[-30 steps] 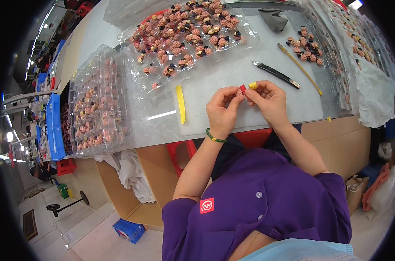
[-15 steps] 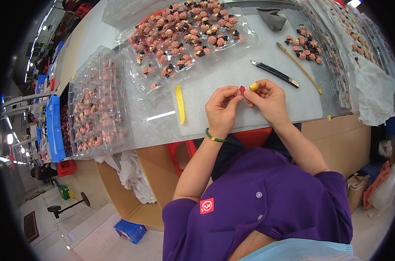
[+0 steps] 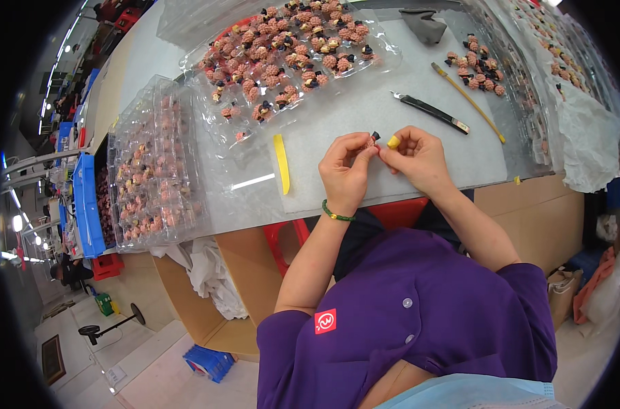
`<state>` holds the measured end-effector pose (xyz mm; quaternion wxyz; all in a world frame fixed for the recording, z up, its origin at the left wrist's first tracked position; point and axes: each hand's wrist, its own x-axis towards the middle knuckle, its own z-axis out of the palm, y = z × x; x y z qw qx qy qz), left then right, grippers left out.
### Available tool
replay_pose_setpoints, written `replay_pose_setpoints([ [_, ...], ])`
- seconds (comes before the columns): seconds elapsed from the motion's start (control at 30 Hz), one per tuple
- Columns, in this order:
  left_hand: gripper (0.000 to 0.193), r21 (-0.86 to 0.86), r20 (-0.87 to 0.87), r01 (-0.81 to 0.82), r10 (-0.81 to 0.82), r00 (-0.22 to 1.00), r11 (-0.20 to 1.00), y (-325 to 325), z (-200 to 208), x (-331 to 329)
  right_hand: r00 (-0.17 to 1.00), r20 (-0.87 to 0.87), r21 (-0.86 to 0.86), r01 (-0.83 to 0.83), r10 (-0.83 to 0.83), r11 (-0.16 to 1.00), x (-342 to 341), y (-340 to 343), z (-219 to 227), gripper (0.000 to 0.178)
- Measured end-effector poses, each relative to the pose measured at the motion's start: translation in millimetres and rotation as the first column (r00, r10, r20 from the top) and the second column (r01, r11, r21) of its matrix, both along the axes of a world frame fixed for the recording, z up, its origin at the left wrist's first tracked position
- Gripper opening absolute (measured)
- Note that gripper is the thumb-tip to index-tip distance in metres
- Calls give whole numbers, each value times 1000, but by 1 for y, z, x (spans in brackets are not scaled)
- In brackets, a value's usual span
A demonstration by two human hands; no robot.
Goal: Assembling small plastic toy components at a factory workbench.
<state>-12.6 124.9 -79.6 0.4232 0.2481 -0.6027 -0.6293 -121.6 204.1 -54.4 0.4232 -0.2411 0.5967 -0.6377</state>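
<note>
Between thumb and forefinger, my left hand (image 3: pixel 344 174) pinches a small pink knobbly figurine (image 3: pixel 371 142) with a dark piece on top. Much of the figurine is hidden by the fingers. My right hand (image 3: pixel 420 161) is closed beside it, fingertips pressed together close to the figurine; what they hold, if anything, is too small to make out. A yellow cover (image 3: pixel 393 142) sits on one right fingertip. Beyond the hands lie a black craft knife (image 3: pixel 433 113) and a thin brush-like yellow stick (image 3: pixel 470 103). Left of them is a yellow strip (image 3: pixel 281 163).
A clear plastic tray (image 3: pixel 385 65) of similar pink figurines stands at the back; another tray stack (image 3: pixel 153 170) is at the left. A loose pile of figurines (image 3: pixel 477 67) and a grey cloth (image 3: pixel 424 27) lie back right. A blue crate (image 3: pixel 86 204) stands far left.
The figurine has been turned in the fingers: a red part showed before, now a dark piece points up. The right hand has drawn slightly away from the left.
</note>
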Motion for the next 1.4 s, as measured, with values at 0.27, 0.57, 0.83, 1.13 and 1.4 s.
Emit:
replay_pose_setpoints([
  [0.27, 19, 84, -47, 45, -41, 998, 995, 0, 5, -1, 993, 45, -52, 115, -112, 992, -12, 11, 15, 14],
  [0.57, 19, 222, -25, 27, -22, 999, 975, 2, 12, -2, 984, 100, -86, 158, -149, 984, -3, 3, 5, 16],
  [0.83, 14, 71, -42, 20, -17, 999, 997, 2, 9, -1, 987, 13, -52, 163, -162, 985, -3, -3, 1, 18],
  [1.13, 19, -269, 118, 36, -4, 993, 963, 5, 8, 2, 997, 49, 80, 58, -62, 995, -14, 1, 8, 17],
  [1.4, 18, -170, 19, -21, 24, 1000, 985, 3, 9, 0, 987, -1, 172, -156, 159, 973, -15, 14, 8, 16],
])
